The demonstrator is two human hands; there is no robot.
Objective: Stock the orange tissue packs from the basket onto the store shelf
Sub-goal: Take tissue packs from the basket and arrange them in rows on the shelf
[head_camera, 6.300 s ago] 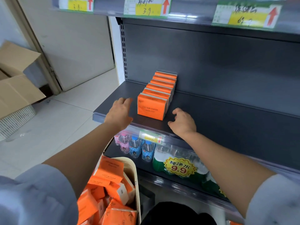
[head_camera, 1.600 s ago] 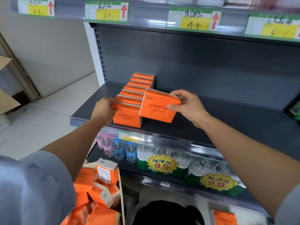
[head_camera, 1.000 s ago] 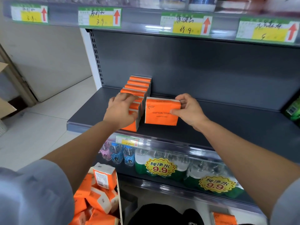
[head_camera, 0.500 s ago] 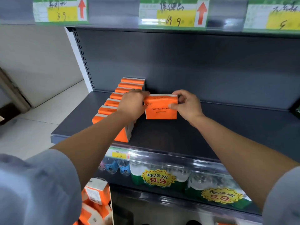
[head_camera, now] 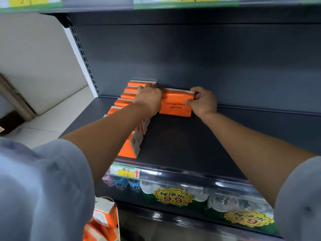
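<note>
Packs (head_camera: 102,221) in the basket sit nearest, bottom left. Farther in, the orange tissue pack (head_camera: 176,106), half a second ago mid-shelf (head_camera: 182,145), now stands against the back panel beside the row (head_camera: 125,103), left hand (head_camera: 150,99) and right hand (head_camera: 202,100) pinching its ends.

The tissue pack (head_camera: 175,106) you held was bright orange with dark lettering and a white top edge. The shelf (head_camera: 182,145) under it was dark grey. Your sleeve (head_camera: 43,188) was pale blue. The price tag (head_camera: 125,171) was green-edged yellow with a red arrow.
</note>
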